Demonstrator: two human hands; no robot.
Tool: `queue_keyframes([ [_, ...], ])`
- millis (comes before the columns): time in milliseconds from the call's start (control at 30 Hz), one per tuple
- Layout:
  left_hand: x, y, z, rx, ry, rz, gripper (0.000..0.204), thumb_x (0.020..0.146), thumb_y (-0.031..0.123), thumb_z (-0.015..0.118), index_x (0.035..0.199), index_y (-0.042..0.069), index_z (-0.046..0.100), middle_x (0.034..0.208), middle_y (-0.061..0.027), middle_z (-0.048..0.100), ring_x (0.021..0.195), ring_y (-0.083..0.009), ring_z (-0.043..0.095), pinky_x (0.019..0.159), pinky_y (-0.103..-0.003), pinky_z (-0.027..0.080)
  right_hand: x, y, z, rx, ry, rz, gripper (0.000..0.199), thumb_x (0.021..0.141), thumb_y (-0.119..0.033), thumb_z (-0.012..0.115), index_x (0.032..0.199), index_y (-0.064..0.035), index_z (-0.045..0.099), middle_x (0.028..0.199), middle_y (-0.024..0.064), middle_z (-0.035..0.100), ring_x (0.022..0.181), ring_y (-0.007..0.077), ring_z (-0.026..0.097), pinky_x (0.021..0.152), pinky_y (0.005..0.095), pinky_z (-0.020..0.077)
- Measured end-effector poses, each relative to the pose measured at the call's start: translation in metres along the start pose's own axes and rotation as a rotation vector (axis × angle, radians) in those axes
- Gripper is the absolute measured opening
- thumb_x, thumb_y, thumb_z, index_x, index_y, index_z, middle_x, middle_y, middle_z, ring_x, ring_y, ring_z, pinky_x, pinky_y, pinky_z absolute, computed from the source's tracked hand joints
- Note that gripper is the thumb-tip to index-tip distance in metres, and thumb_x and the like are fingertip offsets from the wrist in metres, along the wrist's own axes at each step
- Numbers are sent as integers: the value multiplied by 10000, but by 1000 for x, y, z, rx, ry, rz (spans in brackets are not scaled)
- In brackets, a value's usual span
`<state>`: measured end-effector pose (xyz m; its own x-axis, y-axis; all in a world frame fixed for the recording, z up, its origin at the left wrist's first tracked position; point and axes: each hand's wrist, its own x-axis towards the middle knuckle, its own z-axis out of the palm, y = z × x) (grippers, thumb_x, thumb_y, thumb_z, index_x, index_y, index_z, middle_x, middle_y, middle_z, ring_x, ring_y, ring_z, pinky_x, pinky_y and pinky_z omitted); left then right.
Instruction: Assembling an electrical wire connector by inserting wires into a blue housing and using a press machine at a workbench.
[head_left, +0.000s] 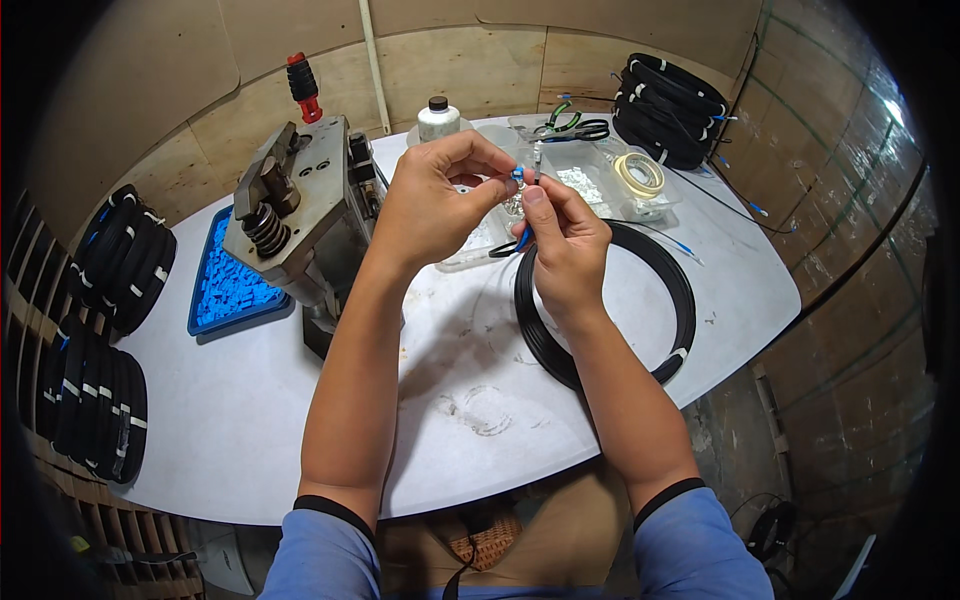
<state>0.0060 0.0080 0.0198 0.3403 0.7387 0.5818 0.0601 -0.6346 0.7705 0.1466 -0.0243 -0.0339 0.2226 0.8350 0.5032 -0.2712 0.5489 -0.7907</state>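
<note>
My left hand [430, 205] pinches a small blue plastic piece [517, 174] between thumb and forefinger. Close beside it, my right hand [570, 230] grips the end of a black cable, whose clear and silvery tip [538, 158] sticks up above the fingers. The blue piece and the tip are nearly touching; whether they meet is too small to tell. Under my right forearm lies a coil of black cable [685, 300], tied with white tape. A blue-marked stretch of cable [523, 238] hangs below my right hand.
A metal press [310, 180] with a red-and-black handle stands left, beside a blue tray [205, 325] of small blue pieces. Behind my hands are clear bins [470, 262] of small parts, a white bottle [438, 122], pliers [580, 130] and tape rolls [640, 175]. Black cable coils [670, 110] are stacked at both sides.
</note>
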Motion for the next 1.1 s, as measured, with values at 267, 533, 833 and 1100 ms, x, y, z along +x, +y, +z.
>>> queue_keyframes([
  [267, 1, -6, 1, 4, 2, 69, 111, 787, -49, 671, 882, -40, 614, 914, -78, 655, 854, -128, 639, 809, -274, 528, 0, 0, 0, -12, -4, -6, 257, 912, -217, 647, 1073, -17, 659, 786, -1, 631, 644, 50, 556, 549, 188, 434],
  [533, -1, -1, 6, -211, 62, -68, 172, 856, 62, 656, 996, -6, 584, 842, -83, 676, 804, -112, 641, 751, -256, 516, 1, 0, 0, -11, -8, -22, 251, 909, -215, 652, 1066, -20, 660, 792, 1, 638, 647, 54, 559, 546, 190, 434],
  [833, 0, -2, 2, -234, -40, -75, 229, 883, 97, 650, 1072, -32, 645, 942, -91, 680, 866, -126, 633, 813, -282, 525, 1, 1, -1, -21, 2, -35, 247, 912, -219, 646, 1057, -20, 659, 810, 5, 650, 644, 57, 563, 543, 194, 438],
  [1100, 0, -6, -1, -193, -62, -77, 245, 873, 101, 665, 1082, -27, 648, 935, -86, 685, 861, -121, 631, 789, -271, 520, 0, 1, -1, -25, -9, -34, 244, 911, -219, 648, 1052, -20, 660, 790, -2, 635, 641, 54, 562, 537, 191, 437],
])
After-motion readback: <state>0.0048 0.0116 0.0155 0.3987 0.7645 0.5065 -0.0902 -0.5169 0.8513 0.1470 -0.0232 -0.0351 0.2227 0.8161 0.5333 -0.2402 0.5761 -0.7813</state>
